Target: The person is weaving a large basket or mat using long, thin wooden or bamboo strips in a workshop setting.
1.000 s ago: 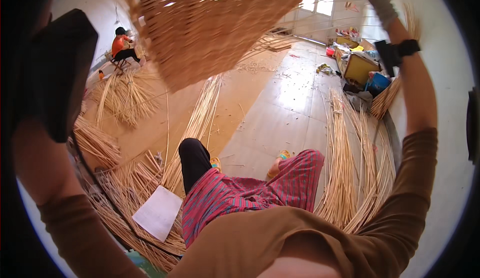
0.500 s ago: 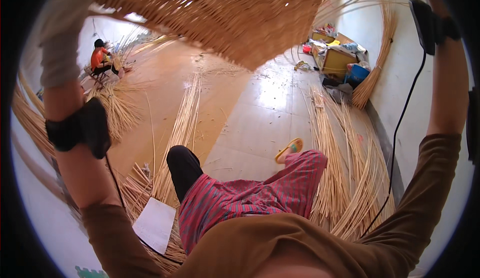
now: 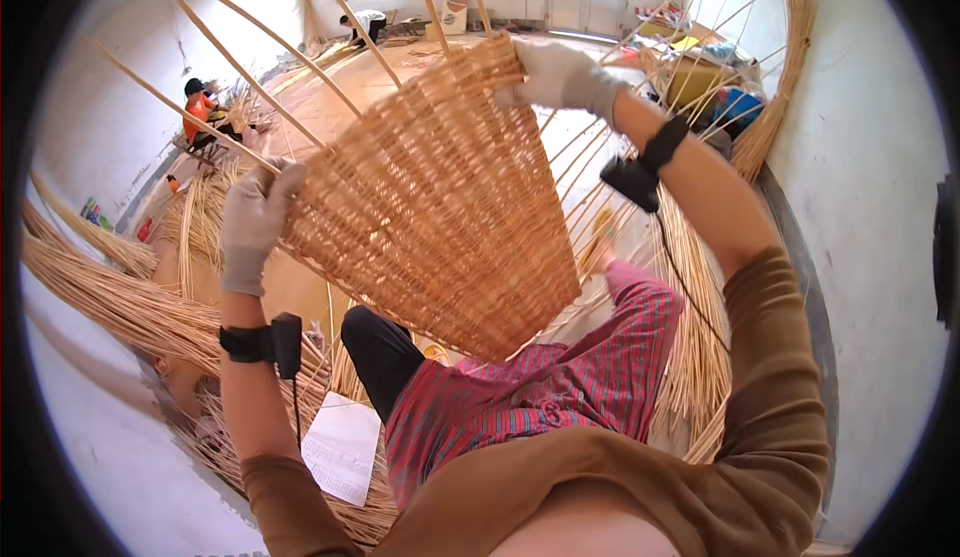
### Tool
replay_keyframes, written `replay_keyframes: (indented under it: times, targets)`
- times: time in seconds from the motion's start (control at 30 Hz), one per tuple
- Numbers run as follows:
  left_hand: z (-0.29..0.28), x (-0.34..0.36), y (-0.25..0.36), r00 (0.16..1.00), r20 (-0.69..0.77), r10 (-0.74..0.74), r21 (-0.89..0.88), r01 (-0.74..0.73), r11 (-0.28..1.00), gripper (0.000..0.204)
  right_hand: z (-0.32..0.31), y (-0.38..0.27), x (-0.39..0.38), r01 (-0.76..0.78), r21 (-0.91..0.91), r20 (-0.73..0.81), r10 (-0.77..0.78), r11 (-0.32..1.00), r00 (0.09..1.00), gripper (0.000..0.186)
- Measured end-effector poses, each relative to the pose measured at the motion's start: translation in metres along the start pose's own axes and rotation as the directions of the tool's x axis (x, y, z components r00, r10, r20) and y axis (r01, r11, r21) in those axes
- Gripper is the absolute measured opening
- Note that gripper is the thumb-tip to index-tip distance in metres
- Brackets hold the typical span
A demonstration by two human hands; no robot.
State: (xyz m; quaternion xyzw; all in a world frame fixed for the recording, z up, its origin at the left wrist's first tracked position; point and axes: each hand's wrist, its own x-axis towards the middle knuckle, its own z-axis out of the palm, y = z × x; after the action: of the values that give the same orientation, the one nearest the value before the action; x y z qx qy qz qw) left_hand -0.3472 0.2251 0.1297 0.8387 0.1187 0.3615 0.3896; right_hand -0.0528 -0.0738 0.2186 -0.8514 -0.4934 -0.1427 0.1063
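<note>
A tan woven wicker basket (image 3: 430,207) hangs tilted above my lap, its narrow end toward me. Long bare stakes (image 3: 429,2) stick out past its wide far edge. My left hand (image 3: 255,217), in a grey glove, grips the basket's left edge, thumb on top, beside one of the stakes. At the far right corner, my gloved right hand (image 3: 565,79) is closed over the rim, its fingertips on the weave. More thin rods fan out to the right behind the basket. Black bands with small devices and cables sit on both wrists.
Bundles of long canes lie at my left (image 3: 120,287) and right (image 3: 690,337); another bundle (image 3: 785,87) leans on the right wall. A white sheet of paper (image 3: 342,447) lies by my left leg. One person in orange (image 3: 197,107) sits far left; another bends farther back.
The basket has come down from overhead to in front of my lap, and both hands have moved down and inward with it. The far wall, window and door now show.
</note>
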Motion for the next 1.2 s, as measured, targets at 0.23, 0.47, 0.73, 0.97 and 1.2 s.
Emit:
replay_keyframes:
  times: [0.23, 0.47, 0.73, 0.97, 1.2]
  targets:
    - [-0.014, -0.027, 0.043, 0.969, -0.063, 0.240, 0.396, -0.196, 0.897, 0.034, 0.023, 0.002, 0.007, 0.096, 0.194, -0.230, -0.050, 0.976, 0.972, 0.126]
    - [-0.015, -0.006, 0.043, 0.957, 0.278, -0.080, 0.179, 0.030, 0.983, 0.024, 0.039, -0.023, 0.019, -0.045, 0.317, -0.052, 0.065, 0.947, 0.997, 0.106]
    - [-0.007, -0.009, 0.030, 0.960, 0.202, -0.195, 0.062, 0.186, 0.981, 0.036, 0.064, -0.050, 0.019, -0.132, 0.204, -0.285, 0.188, 0.970, 0.940, 0.097]
    - [-0.011, -0.011, 0.028, 0.964, 0.165, -0.208, -0.046, 0.218, 0.975, 0.035, 0.061, -0.077, -0.005, -0.055, 0.151, -0.449, 0.118, 0.987, 0.885, 0.089]
    - [-0.015, -0.010, 0.042, 0.959, 0.226, -0.173, 0.021, 0.172, 0.985, 0.041, 0.078, -0.116, -0.019, -0.018, 0.984, -0.011, 0.158, 0.180, 0.987, 0.040]
